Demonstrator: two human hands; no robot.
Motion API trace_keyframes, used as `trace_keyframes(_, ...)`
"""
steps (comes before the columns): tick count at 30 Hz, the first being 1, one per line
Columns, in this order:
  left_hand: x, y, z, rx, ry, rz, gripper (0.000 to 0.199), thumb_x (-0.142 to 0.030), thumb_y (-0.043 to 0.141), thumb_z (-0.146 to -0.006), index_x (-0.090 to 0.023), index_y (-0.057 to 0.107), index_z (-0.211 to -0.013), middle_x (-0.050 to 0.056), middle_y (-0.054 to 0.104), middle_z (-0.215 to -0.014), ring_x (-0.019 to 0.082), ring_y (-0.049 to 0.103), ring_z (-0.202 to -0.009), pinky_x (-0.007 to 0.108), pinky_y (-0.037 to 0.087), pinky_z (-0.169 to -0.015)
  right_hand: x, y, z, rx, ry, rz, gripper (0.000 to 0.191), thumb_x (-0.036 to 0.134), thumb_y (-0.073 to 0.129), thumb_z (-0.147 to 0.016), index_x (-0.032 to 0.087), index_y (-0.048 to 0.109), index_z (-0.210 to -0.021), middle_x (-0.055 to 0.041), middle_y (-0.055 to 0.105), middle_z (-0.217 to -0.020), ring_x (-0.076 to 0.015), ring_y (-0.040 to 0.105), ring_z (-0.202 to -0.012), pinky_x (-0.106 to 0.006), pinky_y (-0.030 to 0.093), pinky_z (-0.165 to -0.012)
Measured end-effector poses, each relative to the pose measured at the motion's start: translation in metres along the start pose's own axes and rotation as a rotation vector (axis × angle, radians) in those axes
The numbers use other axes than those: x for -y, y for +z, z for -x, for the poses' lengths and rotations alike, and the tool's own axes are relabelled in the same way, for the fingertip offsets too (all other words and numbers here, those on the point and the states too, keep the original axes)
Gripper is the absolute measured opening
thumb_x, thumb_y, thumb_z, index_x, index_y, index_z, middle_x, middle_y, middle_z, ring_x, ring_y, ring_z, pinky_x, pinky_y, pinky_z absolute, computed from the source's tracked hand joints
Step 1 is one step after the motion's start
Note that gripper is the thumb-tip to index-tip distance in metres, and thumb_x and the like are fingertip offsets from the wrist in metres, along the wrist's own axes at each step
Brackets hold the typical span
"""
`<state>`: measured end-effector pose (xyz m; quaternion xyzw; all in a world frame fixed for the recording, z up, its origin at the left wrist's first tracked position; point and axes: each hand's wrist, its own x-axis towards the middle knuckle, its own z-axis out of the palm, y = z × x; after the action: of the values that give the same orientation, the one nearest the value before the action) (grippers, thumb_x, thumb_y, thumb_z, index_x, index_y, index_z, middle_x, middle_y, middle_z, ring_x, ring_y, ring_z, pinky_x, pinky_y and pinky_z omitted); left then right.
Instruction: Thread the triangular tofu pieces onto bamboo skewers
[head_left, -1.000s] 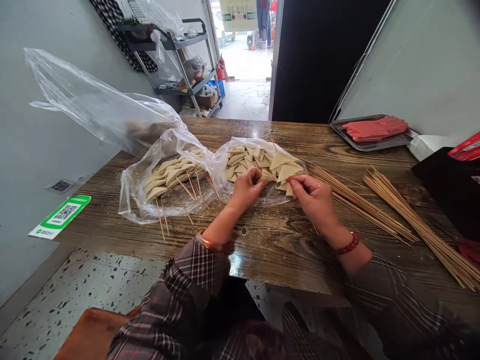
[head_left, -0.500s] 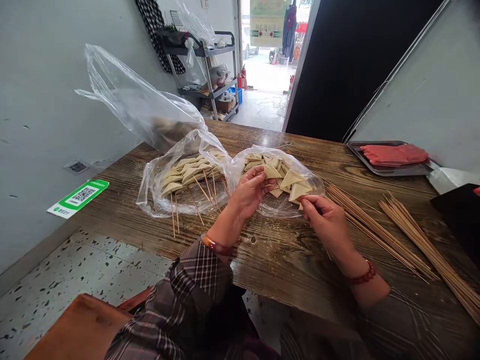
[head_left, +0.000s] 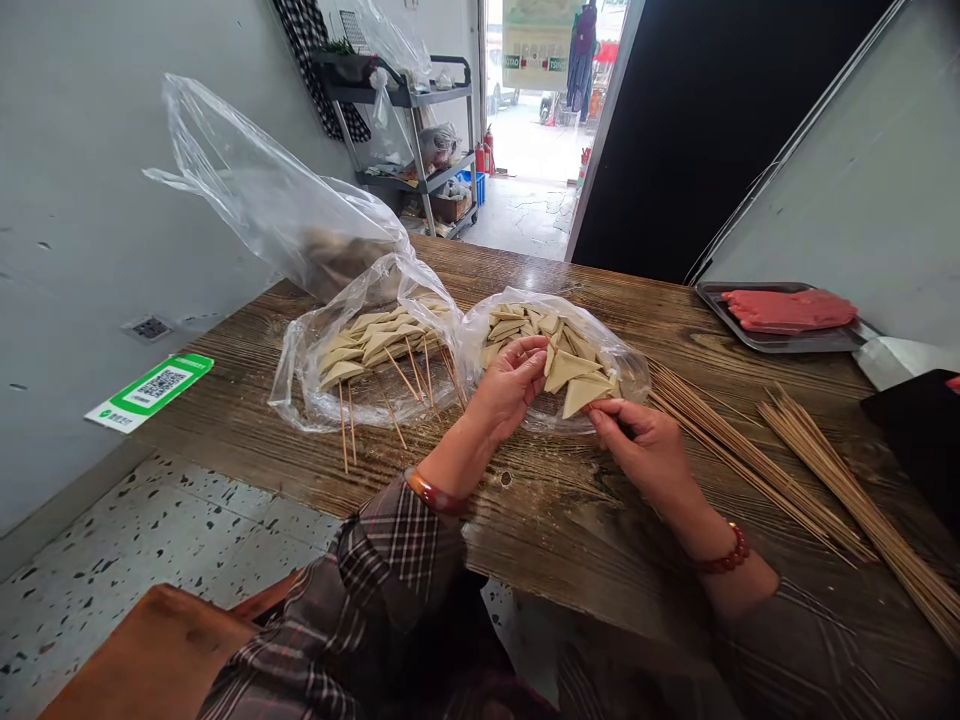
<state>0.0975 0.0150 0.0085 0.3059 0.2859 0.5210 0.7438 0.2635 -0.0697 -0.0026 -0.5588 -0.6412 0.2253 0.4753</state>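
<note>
My right hand (head_left: 641, 437) pinches the lower end of a bamboo skewer, most of which is hidden by the fingers and the pieces on it. Pale triangular folded tofu sheets (head_left: 586, 391) sit on that skewer. The fingers of my left hand (head_left: 510, 388) are closed on the left corner of the uppermost tofu triangle (head_left: 564, 368). Behind both hands, a clear plastic bag (head_left: 627, 368) holds a heap of loose tofu triangles (head_left: 525, 318). To the left, filled tofu skewers (head_left: 375, 345) lie in another clear bag (head_left: 289, 385), their sticks pointing toward me.
Two bundles of bamboo skewers (head_left: 739, 460) lie on the wooden table (head_left: 525, 530) at the right. A dark tray (head_left: 780, 343) holds pink-red packs (head_left: 787, 308). A green QR-code card (head_left: 154, 390) is at the left edge; a shelf cart (head_left: 412, 100) stands beyond.
My left hand has moved slightly right, toward the skewer, bringing its tofu triangle against the others. My right hand has shifted a little left and the skewered pieces have tilted.
</note>
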Motion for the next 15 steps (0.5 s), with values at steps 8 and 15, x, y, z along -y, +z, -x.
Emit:
trace_keyframes(8, -0.0088, 0.0041, 0.006, 0.132, -0.193, 0.06, 0.025, -0.023, 0.047, -0.096, -0.011, 0.068, -0.104, 0.015, 0.075, -0.103, 0.023, 0.072, -0.093, 0.038, 0.057, -0.085, 0.0001, -0.0005, -0.003, -0.017, -0.026, 0.019, 0.02, 0.032, 0.062, -0.084, 0.019, 0.078, -0.084, -0.0031, 0.076, -0.074, -0.0164, 0.067, -0.063, -0.027, 0.053, -0.063)
trace_keyframes(15, -0.0064, 0.0003, 0.0064, 0.186, -0.258, -0.061, 0.024, -0.018, 0.047, -0.095, -0.01, 0.068, -0.105, 0.014, 0.076, -0.095, 0.02, 0.073, -0.079, 0.033, 0.059, -0.075, -0.0049, -0.001, -0.003, 0.009, -0.01, 0.025, 0.021, 0.031, 0.061, -0.085, 0.019, 0.078, -0.086, -0.0033, 0.077, -0.078, -0.0175, 0.069, -0.067, -0.028, 0.053, -0.066)
